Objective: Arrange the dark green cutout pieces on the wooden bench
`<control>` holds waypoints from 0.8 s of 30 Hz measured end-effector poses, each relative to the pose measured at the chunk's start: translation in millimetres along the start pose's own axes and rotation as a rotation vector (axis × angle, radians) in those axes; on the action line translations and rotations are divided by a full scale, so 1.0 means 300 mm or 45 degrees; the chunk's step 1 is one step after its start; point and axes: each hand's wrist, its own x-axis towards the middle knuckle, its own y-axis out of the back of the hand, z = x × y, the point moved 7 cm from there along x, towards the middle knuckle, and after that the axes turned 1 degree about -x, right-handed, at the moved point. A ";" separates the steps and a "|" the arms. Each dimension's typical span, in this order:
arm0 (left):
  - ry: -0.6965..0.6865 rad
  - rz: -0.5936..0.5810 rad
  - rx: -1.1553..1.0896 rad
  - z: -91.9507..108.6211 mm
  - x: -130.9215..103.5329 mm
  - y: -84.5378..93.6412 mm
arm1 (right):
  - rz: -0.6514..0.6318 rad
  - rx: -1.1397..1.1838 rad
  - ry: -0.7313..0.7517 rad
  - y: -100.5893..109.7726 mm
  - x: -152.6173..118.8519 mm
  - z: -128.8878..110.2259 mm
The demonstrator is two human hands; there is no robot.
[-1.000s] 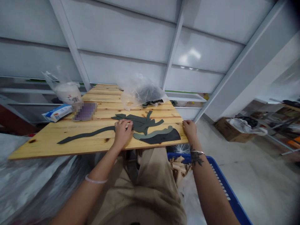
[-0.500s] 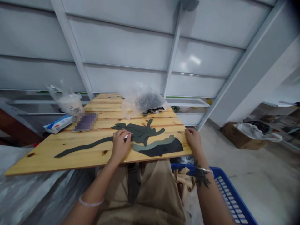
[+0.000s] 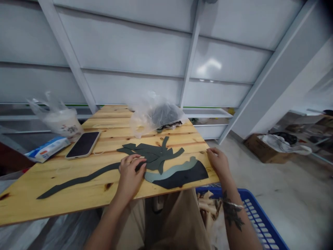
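Note:
Dark green cut pieces (image 3: 151, 154) lie overlapping on the wooden table (image 3: 70, 194). A long narrow dark strip (image 3: 80, 180) runs from them toward the table's left. My left hand (image 3: 131, 170) rests at the pile's left end, its fingers curled over a small dark piece between thumb and fingertips. Just right of it lie a pale green wavy piece (image 3: 169, 169) and a black curved piece (image 3: 186, 175), partly overlapping. At the table's right edge is my right hand (image 3: 217, 159), fingers closed together; what they hold, if anything, is hidden.
A clear plastic bag (image 3: 158, 116) with dark contents sits at the back. To the left are a phone (image 3: 83, 144), a tissue pack (image 3: 48, 148) and a bagged cup (image 3: 63, 123). Below right stands a blue basket (image 3: 262, 218); a cardboard box (image 3: 265, 151) is on the floor.
The view has shifted, so the table appears lower and nearer. A white spot seen at my left fingertips no longer shows. Both hands remain at about the same places on the table.

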 end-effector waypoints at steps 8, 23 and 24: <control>0.039 -0.133 0.049 0.013 -0.015 -0.028 | -0.007 0.028 -0.011 -0.007 0.001 0.025; -0.094 -0.127 0.236 0.001 -0.007 -0.067 | 0.026 -0.042 0.091 -0.003 0.004 0.007; -0.104 -0.122 0.238 -0.001 -0.005 -0.070 | 0.020 -0.067 0.117 -0.005 0.005 0.002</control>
